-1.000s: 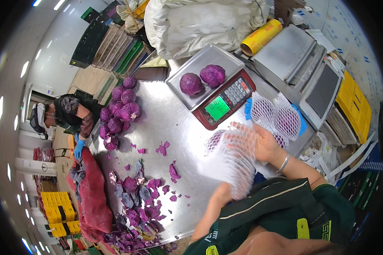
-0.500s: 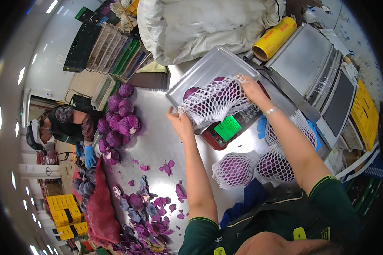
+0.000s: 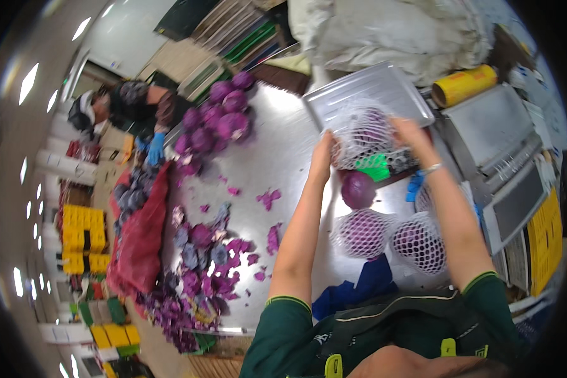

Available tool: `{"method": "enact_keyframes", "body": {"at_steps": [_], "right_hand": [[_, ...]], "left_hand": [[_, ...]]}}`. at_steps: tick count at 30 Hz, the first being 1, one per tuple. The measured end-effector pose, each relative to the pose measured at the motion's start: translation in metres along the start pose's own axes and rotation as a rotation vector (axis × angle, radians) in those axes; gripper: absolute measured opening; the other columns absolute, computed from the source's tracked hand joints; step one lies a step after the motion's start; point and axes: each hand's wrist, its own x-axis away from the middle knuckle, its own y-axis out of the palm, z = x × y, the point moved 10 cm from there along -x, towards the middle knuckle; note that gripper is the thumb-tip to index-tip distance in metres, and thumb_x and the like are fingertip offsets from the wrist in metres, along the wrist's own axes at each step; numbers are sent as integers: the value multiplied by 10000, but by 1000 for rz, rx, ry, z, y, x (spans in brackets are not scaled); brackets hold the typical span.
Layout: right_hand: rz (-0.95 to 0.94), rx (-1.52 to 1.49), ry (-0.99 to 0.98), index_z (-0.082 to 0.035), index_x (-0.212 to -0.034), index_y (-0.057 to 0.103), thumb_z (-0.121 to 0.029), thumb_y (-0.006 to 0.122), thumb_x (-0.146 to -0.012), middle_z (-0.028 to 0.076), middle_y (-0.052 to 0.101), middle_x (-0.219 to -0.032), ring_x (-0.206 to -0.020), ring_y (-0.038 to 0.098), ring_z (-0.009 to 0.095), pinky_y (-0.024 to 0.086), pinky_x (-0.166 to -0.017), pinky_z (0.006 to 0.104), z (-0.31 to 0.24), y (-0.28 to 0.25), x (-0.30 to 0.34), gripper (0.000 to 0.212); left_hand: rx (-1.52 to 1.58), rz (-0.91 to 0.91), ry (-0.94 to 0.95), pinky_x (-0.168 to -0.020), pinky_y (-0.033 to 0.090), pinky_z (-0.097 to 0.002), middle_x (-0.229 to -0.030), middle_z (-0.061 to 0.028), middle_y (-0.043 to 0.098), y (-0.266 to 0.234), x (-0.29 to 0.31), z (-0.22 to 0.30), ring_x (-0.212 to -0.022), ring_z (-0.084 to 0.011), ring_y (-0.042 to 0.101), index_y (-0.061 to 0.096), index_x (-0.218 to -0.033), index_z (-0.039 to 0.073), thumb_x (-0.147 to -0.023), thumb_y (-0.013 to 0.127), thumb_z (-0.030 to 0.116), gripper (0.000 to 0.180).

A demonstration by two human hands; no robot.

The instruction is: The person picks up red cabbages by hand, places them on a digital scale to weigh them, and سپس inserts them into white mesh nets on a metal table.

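A white foam mesh sleeve (image 3: 353, 142) stretches between my two hands, in front of the tray of a scale. Purple cabbage (image 3: 372, 123) shows through its mesh. My left hand (image 3: 324, 154) is closed on the sleeve's left edge, and my right hand (image 3: 411, 133) grips its right side. Beneath the sleeve, the green lit display (image 3: 374, 166) of the scale shows partly. A bare purple cabbage (image 3: 358, 191) sits on the table just below it. Nearer to me are two purple cabbages in mesh sleeves, one on the left (image 3: 361, 233) and one on the right (image 3: 419, 243).
The steel scale tray (image 3: 334, 101) lies beyond my hands. Purple cabbages (image 3: 214, 120) are piled far left, with loose leaves (image 3: 208, 264) nearer. A wrapping machine (image 3: 491, 132) and yellow film roll (image 3: 465, 85) stand right. A co-worker's blue glove (image 3: 156, 149) is beside a red net sack (image 3: 142, 246).
My view has shifted left. The sleeve has come off the tray toward me, and its mesh now hangs over part of the display. A bare cabbage now sits on the table below the scale.
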Motion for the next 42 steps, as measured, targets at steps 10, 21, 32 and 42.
{"method": "enact_keyframes", "body": {"at_steps": [10, 21, 32, 42], "right_hand": [[0, -188, 89, -53, -935, 606, -244, 530, -908, -3, 508, -604, -399, 422, 76, 385, -359, 250, 6, -23, -7, 207], [16, 441, -284, -49, -1098, 639, -476, 482, -912, 74, 664, -880, -639, 582, 184, 471, -566, 358, -47, 6, -73, 492], [-161, -182, 40, -50, -1204, 580, -318, 408, -980, 66, 644, -1107, -998, 608, 177, 508, -841, 357, -9, -73, 130, 389], [62, -202, 474, -36, -1251, 525, -284, 426, -974, 86, 602, -1172, -1056, 580, 194, 483, -893, 364, 146, -94, 359, 384]], "left_hand": [[-218, -102, 188, -593, 448, -226, -813, -37, 652, 43, 75, 34, -686, -74, 571, 633, -1051, 49, -886, 602, 195, 223], [-660, 110, 356, -690, 473, -390, -739, -166, 618, 43, -16, 53, -743, -295, 614, 596, -942, -33, -923, 453, 234, 304], [151, -430, -108, -408, 456, -272, -704, -87, 626, 150, 124, 53, -490, -141, 564, 600, -962, -12, -907, 521, 165, 201], [26, -643, -223, -707, 535, -306, -835, -82, 663, 147, 198, -47, -774, -163, 654, 623, -1044, 4, -914, 583, 205, 243]]}}
